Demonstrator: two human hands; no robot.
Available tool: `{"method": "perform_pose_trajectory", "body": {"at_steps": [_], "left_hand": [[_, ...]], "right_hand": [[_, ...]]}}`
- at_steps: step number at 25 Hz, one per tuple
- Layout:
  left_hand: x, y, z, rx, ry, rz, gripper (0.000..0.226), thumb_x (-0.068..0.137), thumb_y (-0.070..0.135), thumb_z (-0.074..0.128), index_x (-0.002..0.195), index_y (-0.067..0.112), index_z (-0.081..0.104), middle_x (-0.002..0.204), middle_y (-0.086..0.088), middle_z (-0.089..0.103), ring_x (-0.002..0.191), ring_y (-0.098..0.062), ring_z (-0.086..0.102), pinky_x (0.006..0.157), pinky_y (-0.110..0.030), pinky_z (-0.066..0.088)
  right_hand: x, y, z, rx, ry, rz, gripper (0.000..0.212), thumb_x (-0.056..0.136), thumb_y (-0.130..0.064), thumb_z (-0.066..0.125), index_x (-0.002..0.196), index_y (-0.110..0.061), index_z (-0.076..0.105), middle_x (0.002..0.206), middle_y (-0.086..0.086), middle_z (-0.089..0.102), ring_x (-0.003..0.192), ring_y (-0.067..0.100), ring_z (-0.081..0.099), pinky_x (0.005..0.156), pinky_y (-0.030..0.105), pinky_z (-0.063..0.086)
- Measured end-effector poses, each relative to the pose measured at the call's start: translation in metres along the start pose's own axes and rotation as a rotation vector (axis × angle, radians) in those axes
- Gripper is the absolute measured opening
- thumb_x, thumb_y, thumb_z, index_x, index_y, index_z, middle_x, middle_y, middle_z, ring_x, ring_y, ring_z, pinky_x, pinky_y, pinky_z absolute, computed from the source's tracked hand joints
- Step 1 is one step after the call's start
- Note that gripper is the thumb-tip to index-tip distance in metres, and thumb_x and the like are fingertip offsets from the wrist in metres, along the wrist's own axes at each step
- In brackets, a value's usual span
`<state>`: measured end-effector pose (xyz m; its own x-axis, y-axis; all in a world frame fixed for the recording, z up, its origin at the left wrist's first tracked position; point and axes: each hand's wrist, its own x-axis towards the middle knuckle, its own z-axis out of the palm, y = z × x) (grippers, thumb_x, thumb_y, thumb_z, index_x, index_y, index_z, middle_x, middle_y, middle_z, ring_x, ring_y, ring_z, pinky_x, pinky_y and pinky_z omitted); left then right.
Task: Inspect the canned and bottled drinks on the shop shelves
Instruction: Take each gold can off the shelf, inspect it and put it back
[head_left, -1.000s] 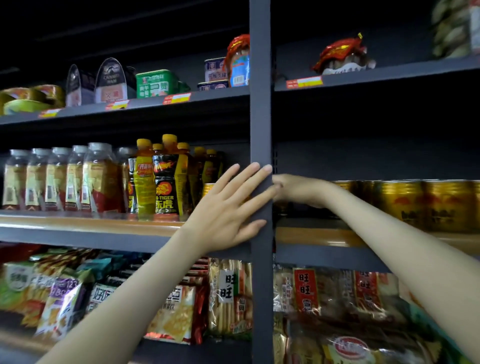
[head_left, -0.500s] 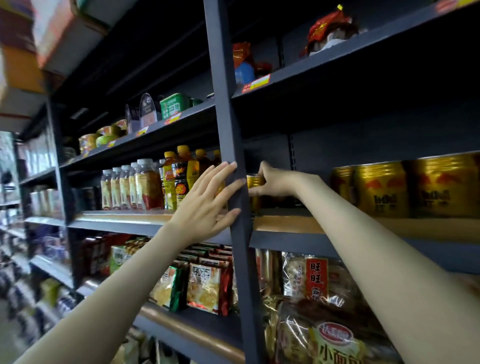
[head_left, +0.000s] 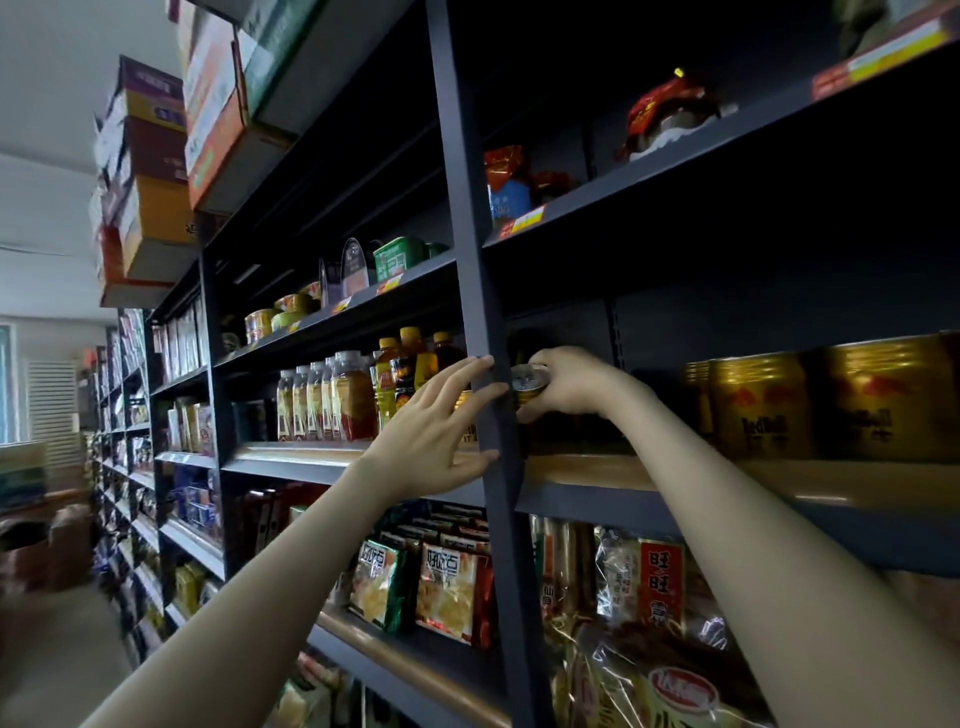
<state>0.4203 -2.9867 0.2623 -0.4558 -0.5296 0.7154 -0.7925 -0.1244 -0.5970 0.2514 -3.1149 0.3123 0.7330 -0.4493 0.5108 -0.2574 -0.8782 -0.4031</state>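
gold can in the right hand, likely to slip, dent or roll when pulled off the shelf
The gold can looks like glossy metal, so probably stiff but slippery. The right hand curls round its top end, so it may swing below that grip. Round-bodied like the other gold cans, it would likely roll if laid down.

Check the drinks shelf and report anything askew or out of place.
One can beside the upright post is tipped, its silver lid facing the camera, because the right hand grips it. It sits apart from the gold cans, which stand upright in a row. The bottles left of the post stand upright too.
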Motion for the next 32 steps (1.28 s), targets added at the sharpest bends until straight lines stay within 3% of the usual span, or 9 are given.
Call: {"method": "perform_pose_trajectory", "body": {"at_steps": [9,12,16,20,23,25,27,30,32], "left_hand": [[0.032,0.032,0.007,-0.160,0.234,-0.333,0.060,0.084,0.044,0.053,0.132,0.008,0.049,0.134,-0.012,0.047,0.121,-0.024,0.038,0.103,-0.040,0.038],[0.046,0.055,0.007,-0.191,0.316,-0.402,0.065,0.080,0.048,0.053,0.131,0.008,0.051,0.134,-0.012,0.049,0.122,-0.026,0.040,0.104,-0.038,0.028],[0.044,0.093,-0.004,-0.656,0.388,-0.305,0.079,0.080,0.040,0.066,0.144,0.010,0.032,0.144,-0.007,0.041,0.135,-0.016,0.033,0.113,-0.024,0.023],[-0.003,0.133,-0.012,-1.072,0.360,-0.378,0.071,0.073,0.039,0.069,0.135,0.019,0.042,0.127,0.012,0.050,0.119,0.007,0.046,0.100,-0.011,0.040],[-0.057,0.164,-0.008,-1.064,0.338,-0.277,0.061,0.074,0.029,0.068,0.127,0.015,0.040,0.116,0.015,0.051,0.114,0.021,0.041,0.097,0.000,0.032],[-0.090,0.179,0.000,-1.091,0.213,-0.260,0.068,0.071,0.015,0.078,0.126,0.016,0.037,0.119,0.007,0.045,0.114,0.008,0.043,0.097,0.003,0.025],[-0.118,0.189,0.008,-1.149,0.060,-0.314,0.077,0.067,0.012,0.084,0.127,0.019,0.037,0.120,0.016,0.044,0.116,0.004,0.043,0.095,0.004,0.025],[-0.144,0.195,0.003,-1.359,-0.153,-0.520,0.067,0.066,0.042,0.084,0.121,0.041,0.046,0.119,0.041,0.051,0.113,0.014,0.050,0.092,-0.002,0.037],[-0.152,0.194,0.001,-1.629,-0.381,-0.741,0.067,0.057,0.046,0.089,0.113,0.041,0.054,0.107,0.031,0.066,0.103,0.007,0.062,0.086,-0.016,0.048]], "right_hand": [[-0.050,0.000,0.005,-0.053,0.467,-0.042,0.068,0.077,-0.021,0.078,0.135,-0.013,0.042,0.132,0.005,0.046,0.120,0.023,0.048,0.086,0.024,0.037],[-0.073,-0.005,0.001,-0.098,0.611,-0.093,0.070,0.078,-0.022,0.078,0.136,-0.016,0.040,0.136,0.002,0.044,0.123,0.021,0.048,0.090,0.023,0.040],[-0.122,-0.025,0.002,-0.034,0.724,-0.197,0.072,0.075,-0.020,0.081,0.135,-0.019,0.043,0.133,-0.003,0.045,0.124,0.011,0.044,0.097,0.015,0.037],[-0.180,-0.025,0.044,-0.015,0.584,-0.318,0.084,0.073,-0.028,0.082,0.142,-0.028,0.034,0.135,-0.013,0.040,0.131,0.002,0.036,0.108,0.013,0.029],[-0.214,-0.004,0.088,0.103,0.358,-0.236,0.089,0.072,-0.037,0.080,0.141,-0.043,0.024,0.139,-0.029,0.033,0.134,-0.009,0.029,0.108,0.008,0.024],[-0.230,0.012,0.120,0.116,0.264,-0.151,0.087,0.068,-0.043,0.081,0.138,-0.042,0.031,0.134,-0.033,0.035,0.130,-0.008,0.034,0.105,0.008,0.027],[-0.240,0.020,0.143,0.131,0.208,-0.079,0.088,0.066,-0.049,0.080,0.138,-0.042,0.030,0.133,-0.032,0.037,0.128,-0.009,0.036,0.104,0.006,0.027],[-0.251,0.027,0.161,0.311,0.107,-0.001,0.096,0.068,-0.050,0.076,0.140,-0.059,0.014,0.144,-0.038,0.023,0.135,-0.013,0.025,0.104,0.003,0.024],[-0.261,0.032,0.166,0.368,-0.041,0.035,0.114,0.063,-0.048,0.080,0.136,-0.068,-0.006,0.150,-0.040,-0.004,0.142,-0.011,0.004,0.108,0.005,0.018]]}}
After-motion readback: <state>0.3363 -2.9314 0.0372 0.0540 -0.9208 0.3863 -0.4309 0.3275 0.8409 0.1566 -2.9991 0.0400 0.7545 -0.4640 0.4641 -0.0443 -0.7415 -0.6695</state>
